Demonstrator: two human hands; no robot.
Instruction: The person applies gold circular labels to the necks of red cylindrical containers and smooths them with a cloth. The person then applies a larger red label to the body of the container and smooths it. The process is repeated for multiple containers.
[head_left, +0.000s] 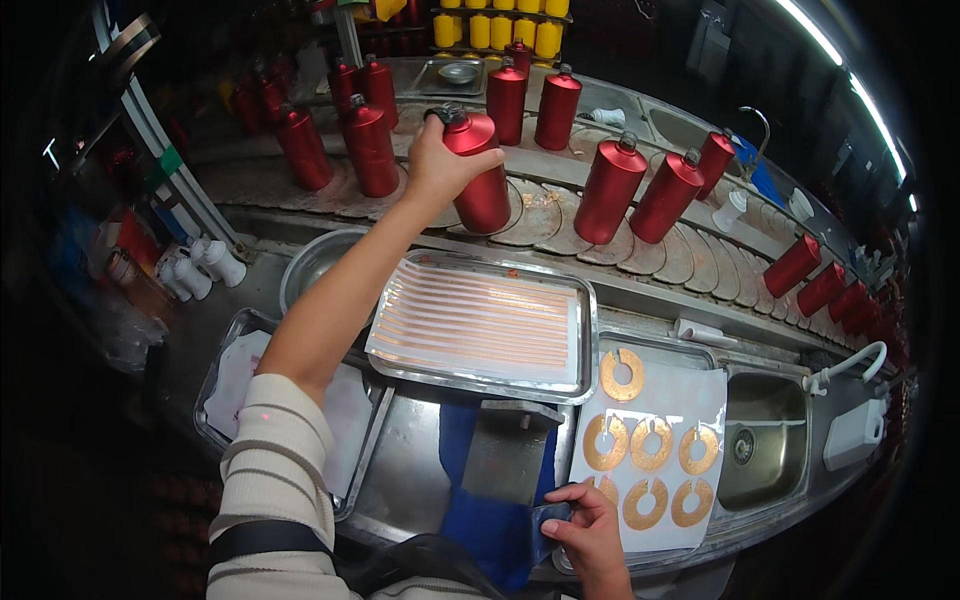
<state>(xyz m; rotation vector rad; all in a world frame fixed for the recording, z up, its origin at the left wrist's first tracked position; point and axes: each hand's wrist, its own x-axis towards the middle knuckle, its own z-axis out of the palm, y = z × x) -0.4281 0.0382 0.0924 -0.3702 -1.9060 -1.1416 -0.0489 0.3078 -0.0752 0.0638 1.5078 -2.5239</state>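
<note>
My left hand is wrapped around the shoulder of a glossy red bottle with a dark neck. That bottle stands on the conveyor of overlapping round plates, straight ahead of me. Low in front of my body, my right hand pinches a small, flat, dark blue-grey piece; its exact kind is unclear. Just beyond it a metal plate or stand sits over a blue cloth. A tray between my hands holds a white sheet of gold stripes.
Gold C-shaped ring decals lie on a sheet at the right, beside a sink with a white faucet. More red bottles line the conveyor. Another tray and a metal bowl are at left. Yellow containers stand far back.
</note>
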